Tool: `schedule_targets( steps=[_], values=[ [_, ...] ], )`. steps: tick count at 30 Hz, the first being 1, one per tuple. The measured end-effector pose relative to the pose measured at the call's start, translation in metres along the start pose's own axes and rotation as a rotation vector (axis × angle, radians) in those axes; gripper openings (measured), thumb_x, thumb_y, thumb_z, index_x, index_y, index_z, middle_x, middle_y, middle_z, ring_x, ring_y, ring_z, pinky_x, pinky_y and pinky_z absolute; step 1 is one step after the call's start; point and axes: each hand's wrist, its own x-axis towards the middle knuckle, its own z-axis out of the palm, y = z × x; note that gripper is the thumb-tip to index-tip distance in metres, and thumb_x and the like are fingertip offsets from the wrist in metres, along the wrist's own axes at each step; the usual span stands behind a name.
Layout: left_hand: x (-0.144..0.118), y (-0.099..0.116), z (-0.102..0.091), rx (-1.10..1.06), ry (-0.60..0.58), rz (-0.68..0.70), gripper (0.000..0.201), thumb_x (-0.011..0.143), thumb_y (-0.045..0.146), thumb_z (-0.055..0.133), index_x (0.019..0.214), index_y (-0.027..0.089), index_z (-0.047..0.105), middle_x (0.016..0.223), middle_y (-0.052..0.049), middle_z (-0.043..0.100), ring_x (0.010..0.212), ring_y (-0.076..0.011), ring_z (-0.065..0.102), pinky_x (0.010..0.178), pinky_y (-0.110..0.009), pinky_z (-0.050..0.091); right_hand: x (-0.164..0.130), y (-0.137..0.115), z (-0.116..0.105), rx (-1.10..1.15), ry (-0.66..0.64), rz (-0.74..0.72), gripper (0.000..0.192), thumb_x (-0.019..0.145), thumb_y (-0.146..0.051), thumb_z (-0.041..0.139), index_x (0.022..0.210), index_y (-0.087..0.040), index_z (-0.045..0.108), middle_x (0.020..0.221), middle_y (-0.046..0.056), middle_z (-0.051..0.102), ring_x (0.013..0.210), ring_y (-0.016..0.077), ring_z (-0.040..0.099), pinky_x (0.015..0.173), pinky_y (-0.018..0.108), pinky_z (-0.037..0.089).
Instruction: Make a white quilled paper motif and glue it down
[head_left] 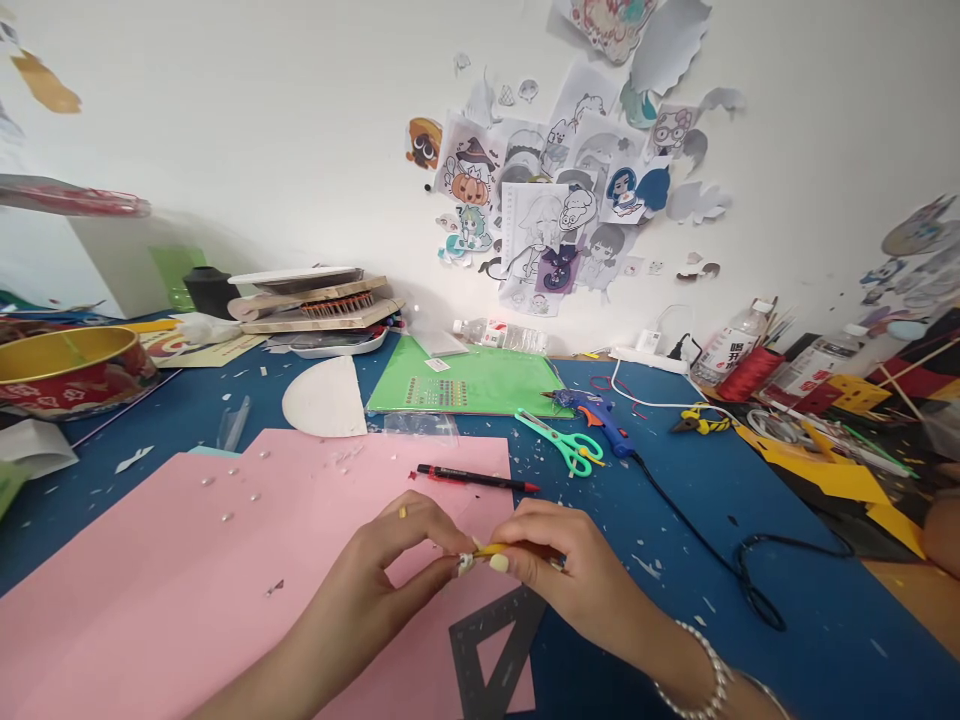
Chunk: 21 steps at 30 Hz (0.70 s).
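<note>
The fingers of both hands meet over the pink paper (187, 560) at the near edge of the desk (750, 520). The right hand (577, 570) pinches a thin yellow stick (491, 549) between thumb and fingertips; most of the stick's length is hidden inside the hand. The left hand (390, 560) pinches a small pale piece (466, 563) at the stick's exposed left tip; what this piece is cannot be made out. The two thumbs nearly touch.

Just below the hands, a dark set square (491, 645) lies on the paper, its lower part cut off by the frame edge. Just beyond the hands lies a red-and-black pen (476, 478). Farther right on the desk are green scissors (566, 445) and a blue glue gun (596, 412), its cord running toward the right. A green mat (480, 385) and a white half-disc (326, 400) lie beyond the paper. A bead bracelet (709, 680) circles the right wrist.
</note>
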Motion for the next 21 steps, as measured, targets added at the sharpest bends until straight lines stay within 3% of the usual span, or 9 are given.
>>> schedule_targets(
  steps=[5, 9, 14, 21],
  values=[
    [0.0021, -0.0007, -0.001, -0.119, -0.001, -0.064, 0.014, 0.074, 0.018, 0.051, 0.069, 0.026, 0.062, 0.103, -0.001, 0.052, 0.103, -0.0206, 0.045, 0.086, -0.033, 0.036, 0.0003, -0.0009, -0.0008, 0.003, 0.012, 0.007, 0.016, 0.08, -0.026, 0.049, 0.08, -0.018, 0.063, 0.067, -0.001, 0.055, 0.06, 0.0084, 0.046, 0.052, 0.019, 0.033],
    [0.0052, -0.0033, -0.0025, -0.214, -0.084, -0.148, 0.014, 0.076, 0.021, 0.05, 0.076, 0.027, 0.063, 0.119, 0.0, 0.045, 0.116, -0.0222, 0.034, 0.093, -0.04, 0.03, 0.0007, -0.0015, -0.0019, 0.004, 0.03, 0.012, 0.016, 0.08, -0.026, 0.049, 0.08, -0.018, 0.063, 0.069, -0.001, 0.056, 0.059, 0.0085, 0.047, 0.051, 0.019, 0.034],
    [0.004, -0.007, -0.0013, -0.411, -0.14, -0.184, 0.017, 0.078, 0.02, 0.049, 0.08, 0.028, 0.064, 0.123, 0.001, 0.043, 0.122, -0.0195, 0.024, 0.092, -0.035, 0.036, 0.0006, -0.0014, -0.001, -0.027, 0.055, 0.002, 0.016, 0.08, -0.026, 0.049, 0.08, -0.018, 0.063, 0.069, -0.001, 0.056, 0.059, 0.0081, 0.047, 0.052, 0.019, 0.034],
    [0.0049, -0.007, 0.0004, -0.481, -0.12, -0.239, 0.016, 0.076, 0.02, 0.052, 0.078, 0.028, 0.066, 0.12, 0.0, 0.046, 0.117, -0.0221, 0.033, 0.087, -0.034, 0.039, -0.0002, -0.0008, 0.0001, -0.046, 0.061, -0.016, 0.016, 0.08, -0.026, 0.049, 0.084, -0.019, 0.063, 0.073, 0.001, 0.058, 0.064, 0.01, 0.05, 0.057, 0.02, 0.037]
  ],
)
